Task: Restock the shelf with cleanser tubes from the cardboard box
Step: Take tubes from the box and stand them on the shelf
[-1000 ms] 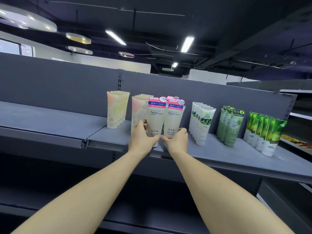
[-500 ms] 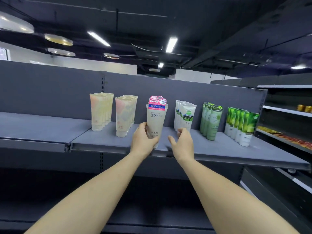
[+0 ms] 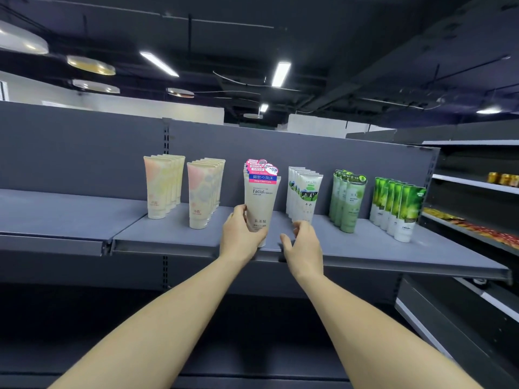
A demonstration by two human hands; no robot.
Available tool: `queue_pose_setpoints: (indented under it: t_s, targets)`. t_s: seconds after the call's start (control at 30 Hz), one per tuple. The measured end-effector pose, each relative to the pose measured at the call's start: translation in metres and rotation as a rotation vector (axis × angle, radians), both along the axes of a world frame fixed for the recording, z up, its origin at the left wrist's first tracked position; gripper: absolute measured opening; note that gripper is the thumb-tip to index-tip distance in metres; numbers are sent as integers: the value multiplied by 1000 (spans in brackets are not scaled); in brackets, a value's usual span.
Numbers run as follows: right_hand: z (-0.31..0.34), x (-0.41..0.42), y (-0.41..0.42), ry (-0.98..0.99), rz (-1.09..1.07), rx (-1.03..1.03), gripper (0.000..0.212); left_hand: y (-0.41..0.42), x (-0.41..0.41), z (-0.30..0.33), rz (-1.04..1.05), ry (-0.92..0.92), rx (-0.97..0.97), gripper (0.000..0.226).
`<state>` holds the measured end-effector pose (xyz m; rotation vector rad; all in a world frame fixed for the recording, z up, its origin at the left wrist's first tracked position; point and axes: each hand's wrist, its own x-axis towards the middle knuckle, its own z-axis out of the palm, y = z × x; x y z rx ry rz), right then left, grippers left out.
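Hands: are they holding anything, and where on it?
The left hand grips the front Facial cleanser tube at its lower end, by the cap. The right hand holds nothing.

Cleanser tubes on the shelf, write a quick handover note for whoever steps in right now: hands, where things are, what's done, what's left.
Left hand: grips the front Facial tube low down, upright near the shelf front edge.
Right hand: open, holds nothing, just right of that tube.
Facial row: several tubes stand in line behind the held one, between the pink tubes and the white tubes.
Done: six rows stand on the shelf.
Left: let go of the front tube once it is lined up, then fetch more. The cardboard box is out of view, so I cannot say how many remain.
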<state>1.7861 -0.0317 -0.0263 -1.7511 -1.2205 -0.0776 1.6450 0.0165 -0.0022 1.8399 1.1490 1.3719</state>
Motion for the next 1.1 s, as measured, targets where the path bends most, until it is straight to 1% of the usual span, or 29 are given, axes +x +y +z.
queue_pose_setpoints:
  t_s: [0.2, 0.33, 0.43, 0.5, 0.53, 0.57, 0.63, 0.7, 0.77, 0.83, 0.93, 1.1]
  targets:
    - [0, -1, -4, -3, 3, 9, 38, 0, 2, -1, 11, 9, -7, 63]
    - [-2, -2, -11, -14, -9, 14, 39, 2, 3, -2, 23, 45, -1, 64]
    - [-4, -3, -19, -32, -23, 19, 38, 2, -2, -5, 35, 60, -27, 75]
    - [-5, -3, -27, -44, -55, 36, 35, -1, -9, -10, 48, 60, -11, 84]
    - [-6, -2, -31, -66, -88, 54, 33, -4, -13, -12, 54, 51, 12, 83]
    - [-7, -2, -35, -100, -130, 76, 31, -8, -17, -14, 64, 39, 45, 77]
    - [-13, 0, -43, -157, -208, 108, 26, -19, -24, -18, 90, 31, 114, 58]
    - [-19, 1, -50, -154, -245, 102, 23, -28, -30, -24, 101, 65, 163, 43]
    - [-27, 0, -56, -133, -259, 82, 21, -33, -33, -35, 61, 113, 158, 32]
    - [-37, -2, -63, -121, -263, 58, 22, -36, -34, -50, -7, 169, 114, 24]
    - [-53, -3, -74, -98, -259, 0, 28, -45, -33, -74, -123, 219, 50, 24]
    - [-80, 2, -93, -55, -248, -94, 43, -59, -32, -102, -248, 327, -22, 39]
